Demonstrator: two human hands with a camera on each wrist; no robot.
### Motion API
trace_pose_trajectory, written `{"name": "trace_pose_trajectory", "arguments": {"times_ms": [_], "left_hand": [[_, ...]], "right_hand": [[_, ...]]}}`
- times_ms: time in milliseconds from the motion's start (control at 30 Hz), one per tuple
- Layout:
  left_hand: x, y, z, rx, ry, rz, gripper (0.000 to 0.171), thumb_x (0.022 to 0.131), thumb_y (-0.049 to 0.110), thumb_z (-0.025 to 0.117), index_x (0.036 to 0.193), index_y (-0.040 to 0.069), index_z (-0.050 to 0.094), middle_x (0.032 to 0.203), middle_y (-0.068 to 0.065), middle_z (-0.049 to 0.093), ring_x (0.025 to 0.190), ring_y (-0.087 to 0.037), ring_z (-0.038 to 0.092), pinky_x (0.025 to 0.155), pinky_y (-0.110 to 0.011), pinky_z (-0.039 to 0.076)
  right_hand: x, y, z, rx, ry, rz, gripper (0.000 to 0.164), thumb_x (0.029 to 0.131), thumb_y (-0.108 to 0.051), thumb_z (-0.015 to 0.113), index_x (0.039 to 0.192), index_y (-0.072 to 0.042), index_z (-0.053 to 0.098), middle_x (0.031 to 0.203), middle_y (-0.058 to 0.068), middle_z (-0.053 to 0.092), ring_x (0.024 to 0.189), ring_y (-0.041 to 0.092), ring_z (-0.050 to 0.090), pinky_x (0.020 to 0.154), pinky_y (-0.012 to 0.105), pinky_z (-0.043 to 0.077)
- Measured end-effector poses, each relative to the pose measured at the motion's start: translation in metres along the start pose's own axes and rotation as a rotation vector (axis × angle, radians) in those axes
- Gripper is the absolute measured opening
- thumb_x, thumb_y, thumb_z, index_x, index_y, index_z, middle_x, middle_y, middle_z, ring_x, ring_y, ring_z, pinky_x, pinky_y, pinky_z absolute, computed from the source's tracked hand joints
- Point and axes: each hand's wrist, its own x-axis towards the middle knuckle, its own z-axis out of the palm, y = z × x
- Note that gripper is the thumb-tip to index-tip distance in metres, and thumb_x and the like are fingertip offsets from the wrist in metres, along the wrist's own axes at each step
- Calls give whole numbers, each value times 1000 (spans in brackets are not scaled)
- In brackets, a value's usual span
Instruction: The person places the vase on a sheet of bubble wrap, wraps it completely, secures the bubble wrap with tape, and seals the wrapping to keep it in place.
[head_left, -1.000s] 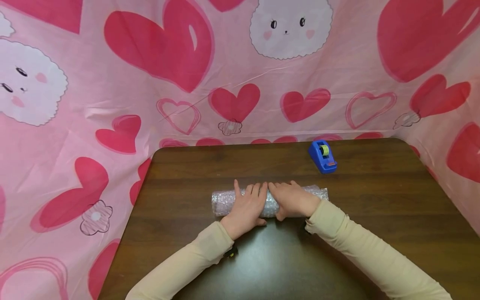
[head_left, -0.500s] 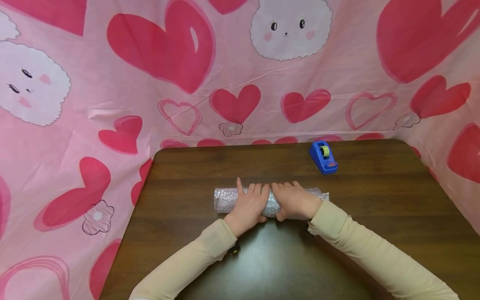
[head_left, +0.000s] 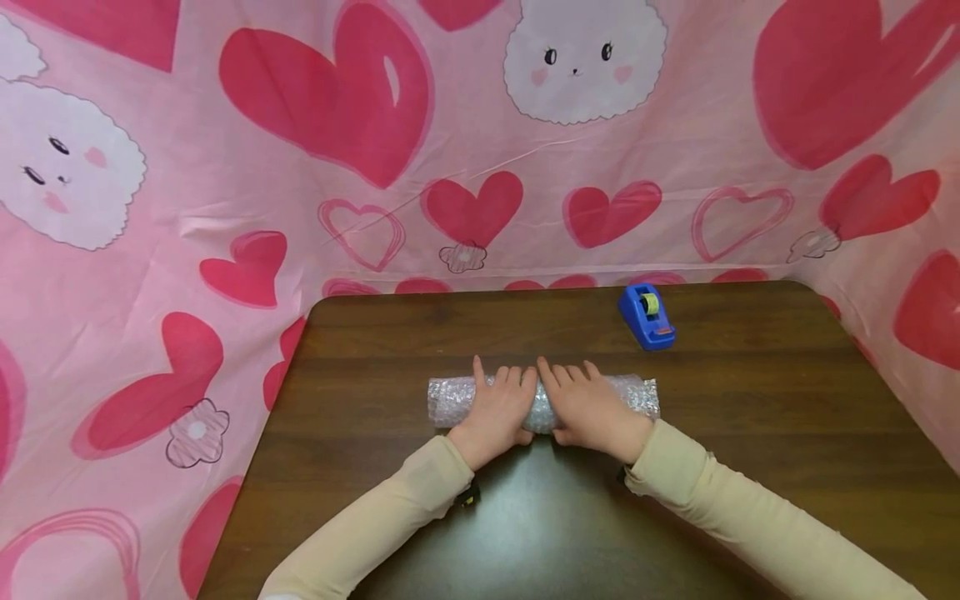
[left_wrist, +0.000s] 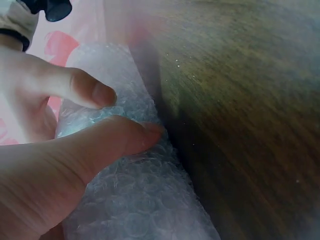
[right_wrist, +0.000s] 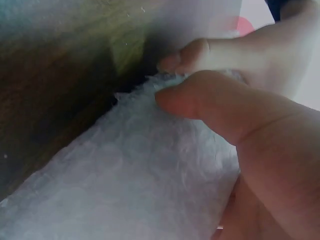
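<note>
A roll of bubble wrap [head_left: 450, 402] lies crosswise near the middle of the table. My left hand [head_left: 497, 417] grips it left of centre, fingers over the top and thumb on the near side. Close beside it, my right hand [head_left: 596, 410] holds the roll the same way, right of centre. In the left wrist view, the left thumb [left_wrist: 115, 142] presses the bubbly surface, with the other thumb just beyond. The right wrist view has the right thumb [right_wrist: 200, 102] against the wrap [right_wrist: 120, 165]. Whatever may be inside the roll is hidden.
A blue tape dispenser [head_left: 647, 318] with a yellowish tape roll stands on the dark wooden table [head_left: 375, 333], behind and right of the hands. Pink cloth [head_left: 480, 125] printed with hearts hangs around the table's back and sides.
My right hand has shifted its hold slightly, its fingers now straighter over the roll and its wrist a little nearer me. The left hand stays almost where it was.
</note>
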Motion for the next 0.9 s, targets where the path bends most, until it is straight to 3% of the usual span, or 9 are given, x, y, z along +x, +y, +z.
{"name": "trace_pose_trajectory", "arguments": {"times_ms": [400, 667, 900], "left_hand": [[6, -5, -1, -89, -76, -32, 94, 68, 48, 95, 141, 4, 54, 126, -13, 66, 118, -33, 62, 106, -79, 32], [9, -6, -4, -136, -162, -45, 97, 68, 51, 92, 143, 3, 54, 131, -15, 66, 121, -33, 62, 105, -78, 35], [11, -11, -10, -230, -259, -33, 98, 70, 47, 89, 148, 2, 50, 138, -15, 64, 126, -34, 61, 104, -78, 35]], "right_hand": [[-12, -15, 7, -161, 178, -35, 114, 68, -49, 96, 150, 11, 43, 142, 28, 56, 127, 43, 58, 106, 64, 43], [-12, -17, 7, -159, 195, -32, 114, 67, -49, 97, 149, 11, 44, 142, 29, 56, 127, 44, 58, 107, 65, 43], [-12, -18, 7, -174, 196, -31, 119, 65, -52, 98, 149, 11, 43, 142, 28, 56, 127, 43, 58, 106, 64, 44]]}}
